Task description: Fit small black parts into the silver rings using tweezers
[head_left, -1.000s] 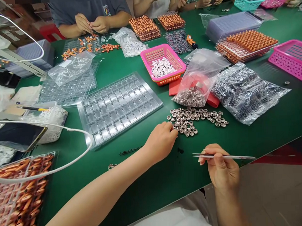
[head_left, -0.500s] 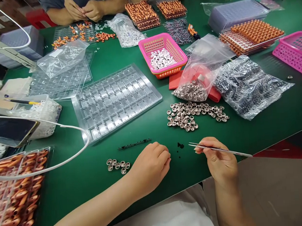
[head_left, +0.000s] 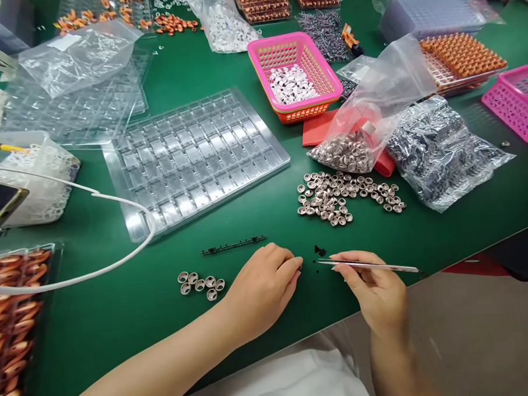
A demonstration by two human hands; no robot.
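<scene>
My left hand (head_left: 262,285) rests on the green table (head_left: 295,313) with its fingers curled in a pinch; what the fingertips hold is too small to make out. My right hand (head_left: 373,289) grips thin metal tweezers (head_left: 367,265), whose tip points left at a few tiny black parts (head_left: 319,251) between my hands. A short row of silver caps (head_left: 200,283) lies just left of my left hand. A thin black strip (head_left: 233,245) lies above it. A loose pile of silver caps (head_left: 342,196) is spread farther back.
An empty clear compartment tray (head_left: 192,160) lies at centre left. A pink basket (head_left: 294,74) of white parts, a bag of silver caps (head_left: 365,117) and a bag of dark parts (head_left: 441,149) stand behind. Trays of orange parts (head_left: 16,325) sit at the left edge, under a white cable (head_left: 118,260).
My left hand drew back from the cap pile to the table's near edge. The tweezers moved left toward it. A row of silver caps came into sight as the view tilted down.
</scene>
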